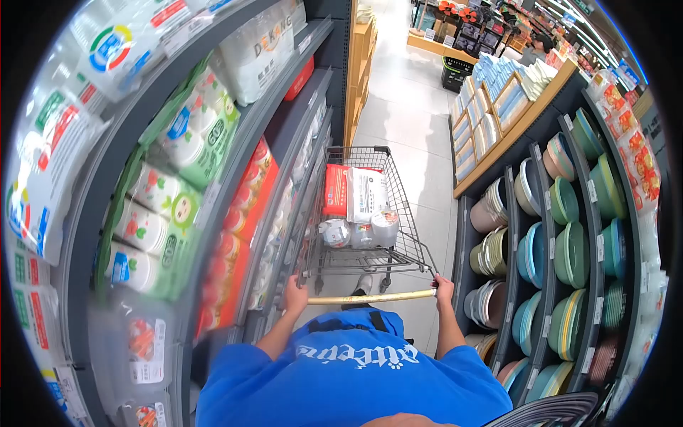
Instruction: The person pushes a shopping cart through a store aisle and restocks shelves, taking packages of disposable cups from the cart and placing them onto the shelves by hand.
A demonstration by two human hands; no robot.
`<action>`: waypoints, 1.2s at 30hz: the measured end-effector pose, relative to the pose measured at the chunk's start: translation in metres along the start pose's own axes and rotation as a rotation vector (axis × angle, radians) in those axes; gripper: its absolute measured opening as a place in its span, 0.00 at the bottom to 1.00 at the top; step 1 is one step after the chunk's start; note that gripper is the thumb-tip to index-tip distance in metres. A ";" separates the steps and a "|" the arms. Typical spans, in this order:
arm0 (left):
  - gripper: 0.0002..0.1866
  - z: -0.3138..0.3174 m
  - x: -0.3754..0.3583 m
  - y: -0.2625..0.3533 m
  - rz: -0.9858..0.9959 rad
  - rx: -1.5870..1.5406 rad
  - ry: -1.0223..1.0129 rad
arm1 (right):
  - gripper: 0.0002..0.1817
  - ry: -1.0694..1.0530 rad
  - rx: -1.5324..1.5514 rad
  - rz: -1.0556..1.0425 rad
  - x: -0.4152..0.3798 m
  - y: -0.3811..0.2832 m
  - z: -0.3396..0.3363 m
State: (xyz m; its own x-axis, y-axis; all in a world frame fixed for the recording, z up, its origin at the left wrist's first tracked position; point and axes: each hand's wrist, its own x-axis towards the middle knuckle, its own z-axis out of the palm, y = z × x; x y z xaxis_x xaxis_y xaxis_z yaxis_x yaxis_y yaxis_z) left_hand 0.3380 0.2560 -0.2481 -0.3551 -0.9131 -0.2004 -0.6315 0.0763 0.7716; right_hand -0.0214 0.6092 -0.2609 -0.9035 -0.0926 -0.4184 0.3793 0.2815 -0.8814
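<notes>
A metal wire shopping cart stands in front of me in the aisle. My left hand is closed around the left end of its yellowish handle bar. At the bar's right end, my right hand is closed in the same way. Inside the basket lie a red package and a white package side by side. Nearer to me are a clear-wrapped white bundle and a round white tub or roll, whose kind I cannot make out.
Shelves on the left hold green packs of paper rolls and red-orange packs, close to the cart. Stacked plastic bowls fill the right shelves. Ahead, the tiled floor passes a display of folded towels and a black basket.
</notes>
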 end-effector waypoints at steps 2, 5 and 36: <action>0.18 0.010 0.019 0.012 0.017 -0.003 0.017 | 0.13 0.012 -0.013 -0.011 0.020 -0.011 0.009; 0.17 0.030 0.054 0.020 0.032 -0.009 0.030 | 0.14 0.024 -0.027 -0.033 0.056 -0.024 0.022; 0.21 0.114 0.190 0.094 -0.067 -0.111 -0.030 | 0.19 0.060 -0.098 -0.064 0.214 -0.112 0.080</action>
State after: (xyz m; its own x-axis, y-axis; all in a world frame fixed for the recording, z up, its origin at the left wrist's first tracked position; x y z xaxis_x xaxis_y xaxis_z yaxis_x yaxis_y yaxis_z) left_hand 0.1327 0.1357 -0.2821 -0.3358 -0.9023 -0.2705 -0.5748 -0.0312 0.8177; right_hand -0.2418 0.4813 -0.2690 -0.9368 -0.0566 -0.3452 0.3016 0.3690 -0.8791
